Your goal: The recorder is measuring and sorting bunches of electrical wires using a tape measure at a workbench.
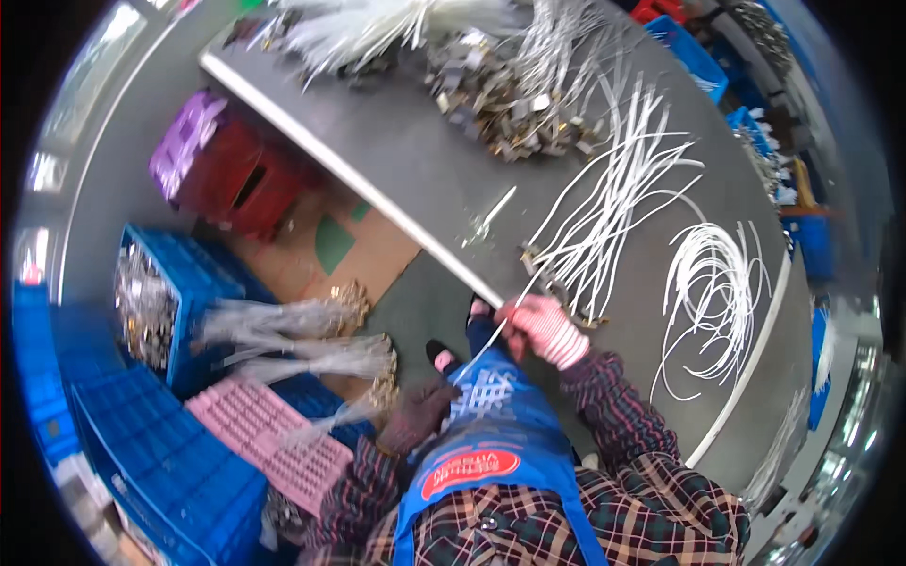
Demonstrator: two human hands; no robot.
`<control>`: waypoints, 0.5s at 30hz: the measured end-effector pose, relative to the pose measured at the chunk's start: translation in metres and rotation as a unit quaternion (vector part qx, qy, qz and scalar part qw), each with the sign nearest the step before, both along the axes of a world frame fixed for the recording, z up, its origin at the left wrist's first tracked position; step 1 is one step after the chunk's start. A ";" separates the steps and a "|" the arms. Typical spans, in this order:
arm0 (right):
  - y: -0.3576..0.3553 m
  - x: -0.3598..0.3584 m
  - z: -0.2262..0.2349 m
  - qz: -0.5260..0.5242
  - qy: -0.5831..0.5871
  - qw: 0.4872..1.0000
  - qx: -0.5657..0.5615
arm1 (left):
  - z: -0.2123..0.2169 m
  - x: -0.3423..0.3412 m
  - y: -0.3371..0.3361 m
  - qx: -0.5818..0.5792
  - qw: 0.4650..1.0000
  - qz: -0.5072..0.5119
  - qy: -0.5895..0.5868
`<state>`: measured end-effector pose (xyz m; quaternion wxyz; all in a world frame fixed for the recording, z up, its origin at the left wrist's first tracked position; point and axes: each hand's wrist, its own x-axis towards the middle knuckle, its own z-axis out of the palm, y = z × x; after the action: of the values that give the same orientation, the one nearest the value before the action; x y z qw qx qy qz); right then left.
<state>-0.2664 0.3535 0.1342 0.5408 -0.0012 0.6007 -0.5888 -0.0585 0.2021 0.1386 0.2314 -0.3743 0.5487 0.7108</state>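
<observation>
My right hand (pixel 545 330), in a pink-and-white striped glove, is closed at the table's near edge around a thin white wire (pixel 483 353). That wire slants down over my blue apron toward my left side. My left hand (pixel 412 417), in a dark reddish glove, is low beside the apron, close to the wire's lower end; its fingers are blurred. Just beyond my right hand, a loose bunch of white wires (pixel 618 203) lies on the grey table (pixel 415 156), with small metal end pieces (pixel 545 269) at its near end.
A coil of white wires (pixel 710 292) lies at the right. Farther back is a heap of metal parts (pixel 510 108). Left of the table stand a red crate (pixel 236 184), blue crates (pixel 170 462) and a pink basket (pixel 269 439) by bundled wires (pixel 302 325). A white rim (pixel 349 179) edges the table.
</observation>
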 end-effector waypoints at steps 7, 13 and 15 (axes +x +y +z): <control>-0.001 0.010 -0.017 -0.043 0.001 0.999 0.000 | 0.007 0.003 0.005 0.009 0.999 0.032 -0.005; -0.001 0.034 -0.025 -0.046 -0.085 0.995 -0.016 | 0.007 0.007 0.008 0.006 0.998 0.061 0.001; -0.003 0.058 -0.022 -0.032 -0.088 0.995 -0.043 | 0.004 0.015 0.008 -0.009 0.998 0.047 0.043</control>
<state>-0.2085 0.3502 0.1121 0.5724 0.0465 0.5246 -0.6286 -0.0435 0.2100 0.1429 0.1701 -0.3709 0.5461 0.7316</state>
